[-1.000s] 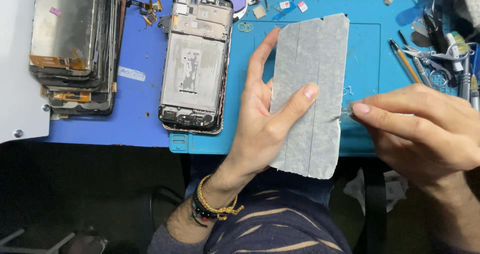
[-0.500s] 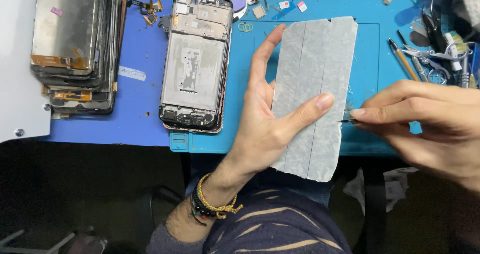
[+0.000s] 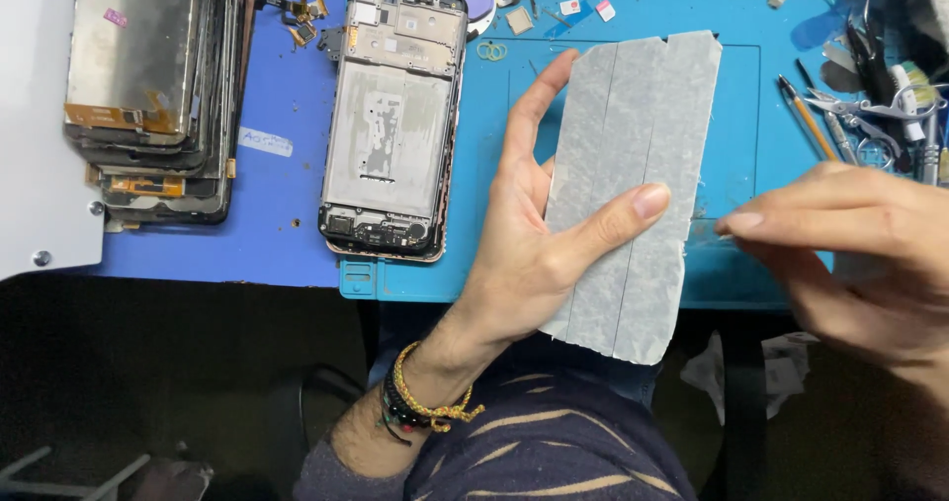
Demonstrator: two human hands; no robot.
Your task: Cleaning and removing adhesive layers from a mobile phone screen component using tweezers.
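Here, grey sheet (image 3: pixel 633 180) across left fingers (image 3: pixel 534 116).

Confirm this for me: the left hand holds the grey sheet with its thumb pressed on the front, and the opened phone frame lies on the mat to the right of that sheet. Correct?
Not quite. The head view shows the left hand holding the grey sheet, thumb on its front, but the opened phone frame lies on the mat to the left of the sheet, not the right.

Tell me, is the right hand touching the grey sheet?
Apart. The head view shows blue mat between the right hand fingertips and the grey sheet edge, which the left hand holds.
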